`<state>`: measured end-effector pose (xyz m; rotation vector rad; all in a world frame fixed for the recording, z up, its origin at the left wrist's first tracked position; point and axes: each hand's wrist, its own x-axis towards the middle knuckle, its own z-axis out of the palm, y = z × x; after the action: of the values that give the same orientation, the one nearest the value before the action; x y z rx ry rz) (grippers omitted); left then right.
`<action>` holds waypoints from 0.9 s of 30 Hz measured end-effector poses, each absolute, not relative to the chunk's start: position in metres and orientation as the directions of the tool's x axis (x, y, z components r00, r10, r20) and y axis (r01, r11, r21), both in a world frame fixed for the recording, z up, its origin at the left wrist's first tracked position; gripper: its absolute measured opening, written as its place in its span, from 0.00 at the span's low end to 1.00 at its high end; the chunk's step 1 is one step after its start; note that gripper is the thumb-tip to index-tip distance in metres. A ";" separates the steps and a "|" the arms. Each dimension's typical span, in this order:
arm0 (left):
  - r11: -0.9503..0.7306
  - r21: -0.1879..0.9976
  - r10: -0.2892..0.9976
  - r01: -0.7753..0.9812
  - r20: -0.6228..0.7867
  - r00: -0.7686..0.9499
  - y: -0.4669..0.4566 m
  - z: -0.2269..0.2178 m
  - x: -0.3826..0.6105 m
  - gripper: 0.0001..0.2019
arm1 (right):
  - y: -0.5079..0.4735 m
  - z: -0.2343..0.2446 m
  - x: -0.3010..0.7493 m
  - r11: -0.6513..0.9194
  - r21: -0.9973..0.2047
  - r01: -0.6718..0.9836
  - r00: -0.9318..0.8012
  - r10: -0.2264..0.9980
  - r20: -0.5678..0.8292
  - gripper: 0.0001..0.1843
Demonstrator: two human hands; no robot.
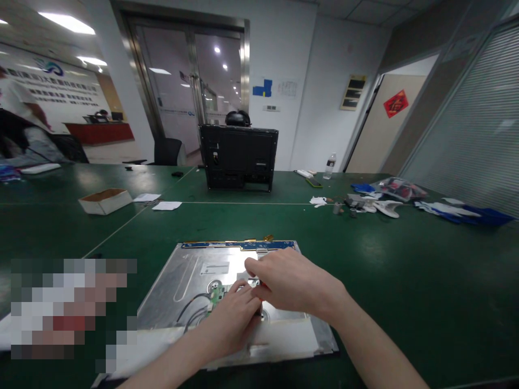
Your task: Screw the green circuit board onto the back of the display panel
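Observation:
A silver metal display panel (pixel 166 297) lies flat on the green table in front of me. A blue circuit strip (pixel 227 246) runs along its far edge. My left hand (pixel 237 319) rests over the panel's middle, fingers bent close together beside a small green circuit board (pixel 217 293) with dark cables (pixel 190 308). Just above it, my right hand (pixel 290 278) is closed, thumb and fingers curled in a pinch. A small shiny metal piece (pixel 254 281) shows between the hands. What the fingers hold is mostly hidden.
Behind the panel stands a black monitor-like frame (pixel 241 156). An open cardboard box (pixel 106 201) and papers (pixel 167 206) are at left. Far right hold a bottle (pixel 330 166), a phone (pixel 313 182), gloves (pixel 466 210) and a plastic bag (pixel 399 188). A person (pixel 20 108) is at far left.

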<state>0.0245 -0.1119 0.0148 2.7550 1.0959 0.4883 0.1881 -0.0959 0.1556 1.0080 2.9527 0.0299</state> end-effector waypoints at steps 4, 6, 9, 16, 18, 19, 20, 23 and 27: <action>-0.740 0.225 0.672 0.633 0.263 0.692 -0.111 0.011 0.025 0.08 | -0.096 0.155 0.191 0.836 0.017 0.548 -0.836 0.548 0.006 0.08; -0.747 0.219 0.665 0.628 0.272 0.696 -0.111 0.009 0.024 0.09 | -0.096 0.154 0.192 0.852 0.014 0.524 -0.852 0.523 0.018 0.09; -0.742 0.220 0.671 0.634 0.270 0.691 -0.111 0.006 0.024 0.09 | -0.096 0.153 0.193 0.862 -0.001 0.507 -0.862 0.506 0.035 0.11; -0.740 0.242 0.672 0.627 0.284 0.684 -0.111 0.006 0.024 0.10 | -0.098 0.155 0.192 0.852 -0.050 0.520 -0.852 0.522 0.028 0.09; -0.745 0.247 0.667 0.620 0.289 0.686 -0.111 0.007 0.024 0.10 | -0.098 0.155 0.191 0.848 -0.055 0.527 -0.849 0.529 0.021 0.09; -0.747 0.248 0.665 0.617 0.292 0.688 -0.111 0.007 0.024 0.11 | -0.098 0.155 0.191 0.853 -0.056 0.519 -0.853 0.521 0.020 0.10; -0.748 0.249 0.663 0.615 0.294 0.688 -0.111 0.007 0.024 0.11 | -0.098 0.154 0.191 0.861 -0.057 0.506 -0.862 0.507 0.021 0.11; -0.750 0.247 0.662 0.614 0.297 0.688 -0.111 0.007 0.024 0.11 | -0.098 0.152 0.191 0.881 -0.069 0.467 -0.882 0.470 0.036 0.14; -0.738 0.241 0.674 0.630 0.275 0.685 -0.110 0.007 0.023 0.11 | -0.097 0.151 0.192 0.885 -0.088 0.456 -0.887 0.461 0.040 0.16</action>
<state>0.0233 -0.1101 0.0072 2.7659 1.0753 0.5285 0.1918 -0.0968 0.1508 0.7568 3.1080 -0.1213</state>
